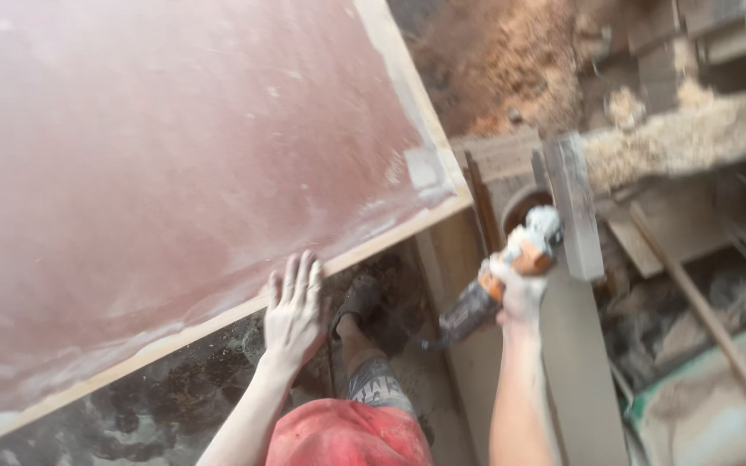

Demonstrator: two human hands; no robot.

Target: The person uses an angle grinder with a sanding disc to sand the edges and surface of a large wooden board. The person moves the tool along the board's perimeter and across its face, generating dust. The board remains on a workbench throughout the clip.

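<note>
A worker in red shorts (347, 436) stands over a dust-covered workshop floor, the left hand (293, 311) spread flat with fingers open, resting at the near edge of a large reddish-brown plywood panel (174, 164) that tilts across the upper left of the view. The right hand (520, 293) is clenched around the body of an orange-and-grey power tool (511, 263) (likely a sander or grinder; motion blur hides its head), held clear of the panel, off its lower right corner above a pale plank (563, 380). To work the sheet cleanly, the open palm looks best kept pressing the edge steady, away from the tool's path, while the tool meets the face flat and its cord (429, 343) trails behind. Farther off, wood shavings (511, 60) lie heaped over timber offcuts and a bench rail (684, 129). No bin, box or other container can be made out.
</note>
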